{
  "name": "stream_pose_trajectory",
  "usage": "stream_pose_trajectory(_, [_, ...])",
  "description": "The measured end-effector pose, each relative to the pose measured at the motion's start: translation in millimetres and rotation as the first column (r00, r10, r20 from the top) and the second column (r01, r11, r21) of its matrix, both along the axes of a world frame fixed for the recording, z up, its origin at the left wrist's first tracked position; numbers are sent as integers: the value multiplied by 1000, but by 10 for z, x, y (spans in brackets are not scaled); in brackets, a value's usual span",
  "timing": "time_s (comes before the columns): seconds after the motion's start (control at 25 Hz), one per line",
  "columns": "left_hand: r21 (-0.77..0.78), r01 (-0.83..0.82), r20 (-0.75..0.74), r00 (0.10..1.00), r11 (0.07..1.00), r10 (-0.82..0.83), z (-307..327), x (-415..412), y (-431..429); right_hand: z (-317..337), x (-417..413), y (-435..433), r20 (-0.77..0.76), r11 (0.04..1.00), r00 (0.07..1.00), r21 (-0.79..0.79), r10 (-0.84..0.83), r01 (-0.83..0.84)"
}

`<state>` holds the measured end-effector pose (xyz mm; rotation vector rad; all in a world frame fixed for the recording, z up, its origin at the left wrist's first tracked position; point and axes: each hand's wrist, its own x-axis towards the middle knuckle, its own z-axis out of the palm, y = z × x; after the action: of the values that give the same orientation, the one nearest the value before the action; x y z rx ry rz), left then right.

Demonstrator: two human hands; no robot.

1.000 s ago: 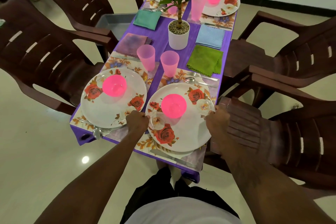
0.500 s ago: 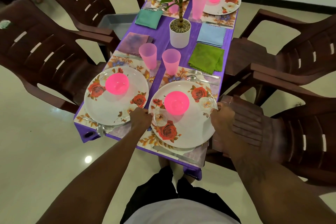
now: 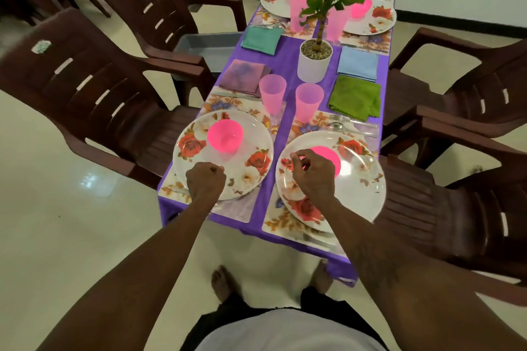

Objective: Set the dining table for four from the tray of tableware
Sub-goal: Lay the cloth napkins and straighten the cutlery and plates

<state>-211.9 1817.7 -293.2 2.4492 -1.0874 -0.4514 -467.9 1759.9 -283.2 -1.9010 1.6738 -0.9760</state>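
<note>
A single head-worn camera looks steeply down and forward from the short near end of the purple-clothed counter (image 3: pixel 288 65), close above it. The person's own forearms and feet enter from the bottom edge; the wide lens bends the flanking chairs (image 3: pixel 94 88) outward.

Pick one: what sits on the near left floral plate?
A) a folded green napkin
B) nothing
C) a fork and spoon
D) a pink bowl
D: a pink bowl stands on the near left plate, just beyond the closed left hand. The green napkin and the fork and spoon lie on the table beyond the near right plate.
</note>
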Motion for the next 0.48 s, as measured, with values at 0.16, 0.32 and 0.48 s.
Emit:
stream_pose_trajectory(0.16, [20,10,21,1000,1000,-10,14,823,53,-118,612,256,23,991,996,107,-82,79])
stream_pose_trajectory(0.32, [104,27,-18,1000,994,-25,-27,1361,125,-255,1065,510,-32,966,989,211,-147,150])
stream_pose_trajectory(0.48, [135,-51,-245,966,990,83,-206,1552,159,-384,1246,640,-88,921,975,320,-204,222])
